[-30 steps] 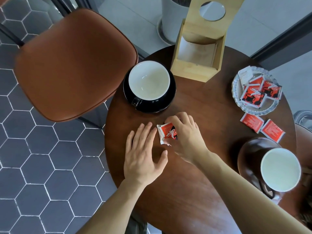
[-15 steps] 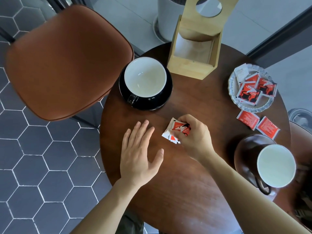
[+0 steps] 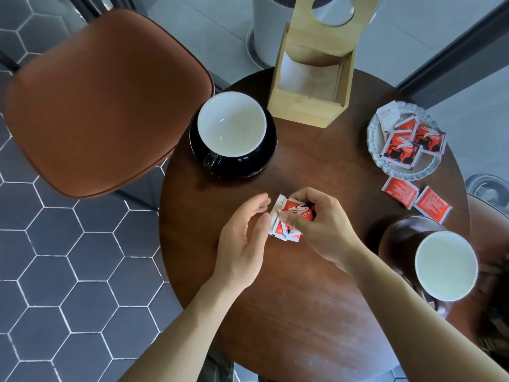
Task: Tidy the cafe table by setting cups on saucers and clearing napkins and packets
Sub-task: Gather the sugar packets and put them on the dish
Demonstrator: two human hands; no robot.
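Observation:
My right hand pinches a small bunch of red sugar packets just above the middle of the round dark table. My left hand is lifted beside them, palm turned inward, fingers relaxed, nothing in it. A black cup with a white inside sits on its black saucer at the far left. A brown cup stands on a brown saucer at the right. Two loose red packets lie near a glass dish that holds more packets.
A wooden napkin holder stands at the table's far edge. A brown leather chair is at the left over hexagon floor tiles. A white planter stands behind the table.
My right hand has lifted the packets off the table and drawn them slightly nearer. My left hand has risen from lying flat and turned palm-in beside them.

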